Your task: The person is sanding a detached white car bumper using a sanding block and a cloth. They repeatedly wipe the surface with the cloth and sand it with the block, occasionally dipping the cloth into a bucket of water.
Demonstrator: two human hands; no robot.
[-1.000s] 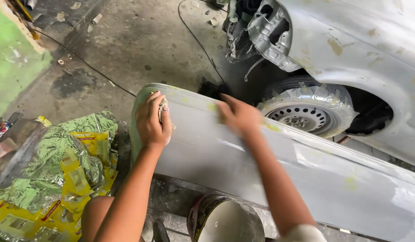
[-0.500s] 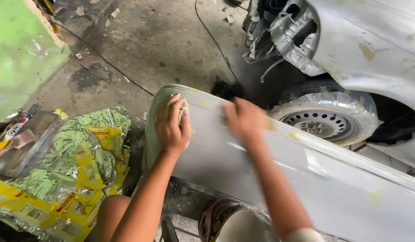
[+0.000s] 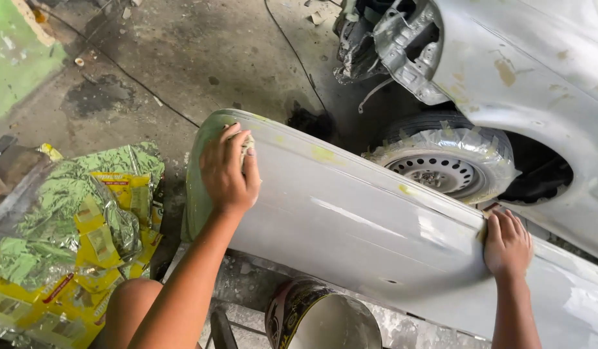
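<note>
A long grey primed car body panel (image 3: 351,226) lies across the middle of the view, with yellowish filler spots along its upper edge. My left hand (image 3: 229,173) presses a small pale sanding pad (image 3: 248,143) against the panel's left end. My right hand (image 3: 506,242) grips the panel's upper edge further right, fingers curled over the rim.
A grey car body (image 3: 538,77) with a tape-masked wheel (image 3: 444,165) stands behind the panel. Crumpled green and yellow foil packaging (image 3: 73,226) lies on the concrete floor at left. A round tin (image 3: 321,320) sits below the panel. A black cable (image 3: 299,58) runs across the floor.
My right hand has slid from near the left hand far to the right along the panel's top edge. My left hand stays at the panel's left end.
</note>
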